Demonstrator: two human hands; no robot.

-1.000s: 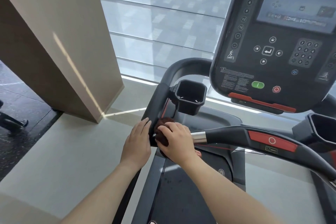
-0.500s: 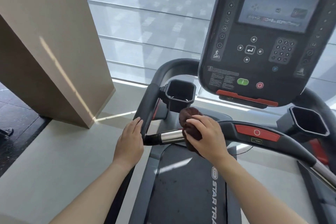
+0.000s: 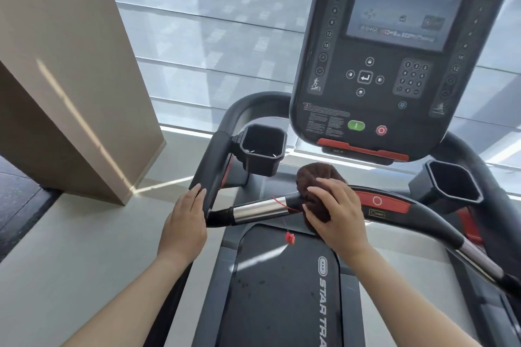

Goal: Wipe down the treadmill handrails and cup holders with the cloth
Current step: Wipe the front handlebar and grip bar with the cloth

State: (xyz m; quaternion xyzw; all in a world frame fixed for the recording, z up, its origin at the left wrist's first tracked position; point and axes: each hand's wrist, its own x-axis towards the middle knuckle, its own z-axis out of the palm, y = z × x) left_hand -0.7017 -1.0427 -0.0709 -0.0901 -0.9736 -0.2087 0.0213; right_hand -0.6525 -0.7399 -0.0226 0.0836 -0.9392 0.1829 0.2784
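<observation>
From the head camera, the treadmill's crossbar ran across the frame below the console and served as the anchor for everything else. The right hand was closed around a dark brown cloth, pressing it over the crossbar just left of the red button panel; the cloth bulged above the bar and hung a little below it under the palm. Left of the cloth, the bar's shiny metal sleeve lay bare, with a thin red cord looped over its right end and a small red clip dangling below the bar over the belt. At the bar's left end, the left hand rested with fingers straight and palm flat against the outer side of the left handrail, not wrapped around it. Above the bar and beside that handrail sat the left cup holder; the right cup holder stood above the bar's right part, well apart from the cloth. A beige pillar stood far left of the bar.
</observation>
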